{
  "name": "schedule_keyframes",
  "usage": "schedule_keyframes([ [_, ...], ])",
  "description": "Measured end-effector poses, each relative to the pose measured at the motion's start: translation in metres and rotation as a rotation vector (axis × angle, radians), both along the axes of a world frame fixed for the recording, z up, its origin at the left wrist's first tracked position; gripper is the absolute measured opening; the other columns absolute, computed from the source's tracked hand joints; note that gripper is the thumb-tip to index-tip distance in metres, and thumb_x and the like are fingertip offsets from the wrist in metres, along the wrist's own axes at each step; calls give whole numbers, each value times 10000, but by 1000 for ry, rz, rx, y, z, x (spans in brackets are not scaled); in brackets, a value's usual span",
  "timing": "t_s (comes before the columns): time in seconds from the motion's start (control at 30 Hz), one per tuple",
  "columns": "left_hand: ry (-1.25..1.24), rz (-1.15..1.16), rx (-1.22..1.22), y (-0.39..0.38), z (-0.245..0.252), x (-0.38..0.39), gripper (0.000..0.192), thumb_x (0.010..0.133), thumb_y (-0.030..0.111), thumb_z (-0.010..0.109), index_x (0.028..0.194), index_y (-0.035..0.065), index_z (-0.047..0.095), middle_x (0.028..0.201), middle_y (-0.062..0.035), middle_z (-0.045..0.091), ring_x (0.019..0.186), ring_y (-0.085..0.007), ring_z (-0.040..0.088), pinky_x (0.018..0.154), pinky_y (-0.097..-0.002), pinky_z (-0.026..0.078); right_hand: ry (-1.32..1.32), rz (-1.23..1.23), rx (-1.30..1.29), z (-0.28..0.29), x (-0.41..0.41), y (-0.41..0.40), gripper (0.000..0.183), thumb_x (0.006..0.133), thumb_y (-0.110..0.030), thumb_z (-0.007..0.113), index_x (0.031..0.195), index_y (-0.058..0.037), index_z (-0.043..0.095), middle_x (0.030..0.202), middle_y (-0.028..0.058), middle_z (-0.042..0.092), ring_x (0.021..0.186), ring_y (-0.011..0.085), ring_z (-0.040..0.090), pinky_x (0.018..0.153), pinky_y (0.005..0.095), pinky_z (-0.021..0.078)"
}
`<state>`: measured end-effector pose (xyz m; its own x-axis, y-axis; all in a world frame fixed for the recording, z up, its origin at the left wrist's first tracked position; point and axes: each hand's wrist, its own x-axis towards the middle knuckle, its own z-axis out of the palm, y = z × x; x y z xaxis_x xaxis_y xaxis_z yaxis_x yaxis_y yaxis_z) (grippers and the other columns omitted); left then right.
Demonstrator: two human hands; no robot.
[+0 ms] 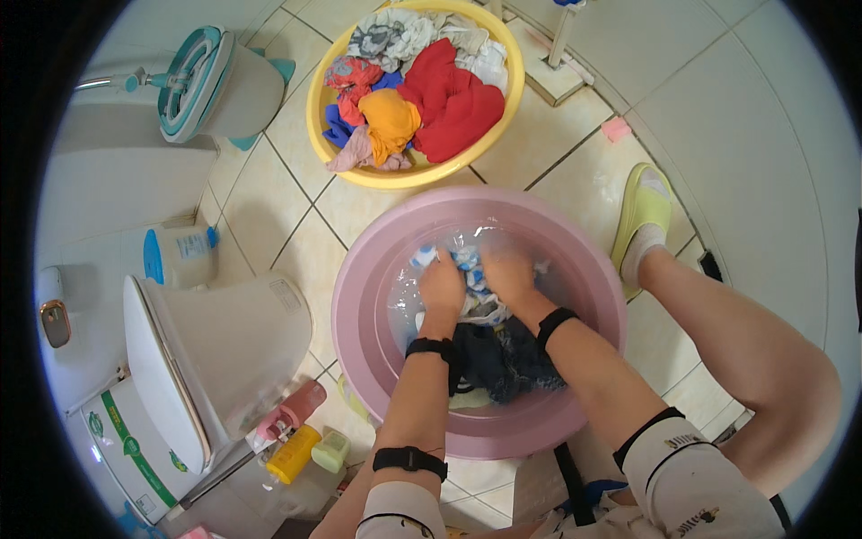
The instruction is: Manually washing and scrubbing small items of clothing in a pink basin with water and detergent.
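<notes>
A large pink plastic basin holds water and wet clothes. In it, my left hand is closed on a white cloth with blue dots, near the basin's middle. My right hand lies against the same cloth on its right side, its fingers under the cloudy water, so its grip is hidden. Nearer to me, a dark garment lies bunched in the water below both wrists, with a pale green piece at its lower edge.
Beyond the basin stands a yellow tub of coloured clothes. On the left are a mop bucket, a white toilet, a plastic jug and several bottles. A slippered foot rests on the tiles at right, by the wall.
</notes>
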<state>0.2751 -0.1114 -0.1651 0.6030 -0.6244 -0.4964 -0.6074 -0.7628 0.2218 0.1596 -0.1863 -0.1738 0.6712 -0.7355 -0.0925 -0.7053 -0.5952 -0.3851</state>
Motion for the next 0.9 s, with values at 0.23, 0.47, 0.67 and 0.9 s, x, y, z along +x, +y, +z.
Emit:
schedule_keyframes([
  [0.23,1111,914,-696,11,85,14,243,799,226,631,958,53,571,898,-71,611,812,-176,612,699,-334,496,-1108,-534,1587,74,15,-3,166,775,-102,573,909,-9,608,845,30,604,770,113,568,690,266,459],
  [0.47,1424,997,-749,51,148,-13,355,940,352,425,1118,53,493,972,-92,595,870,-199,604,698,-341,515,-961,98,463,190,4,76,239,685,-204,710,700,-9,574,784,138,539,789,356,520,754,423,418],
  [0.67,1259,1213,-707,47,142,-72,362,954,326,394,1171,45,467,1029,-102,586,909,-228,589,740,-379,503,-886,-207,344,122,8,56,240,719,-232,655,669,-9,584,711,193,564,727,372,562,659,460,437],
  [0.9,1409,1299,-714,53,122,-100,346,943,357,420,1139,86,509,1023,-78,603,902,-222,606,745,-372,511,-685,-165,480,111,-25,60,230,714,-222,641,697,0,584,688,208,564,665,385,556,611,471,435],
])
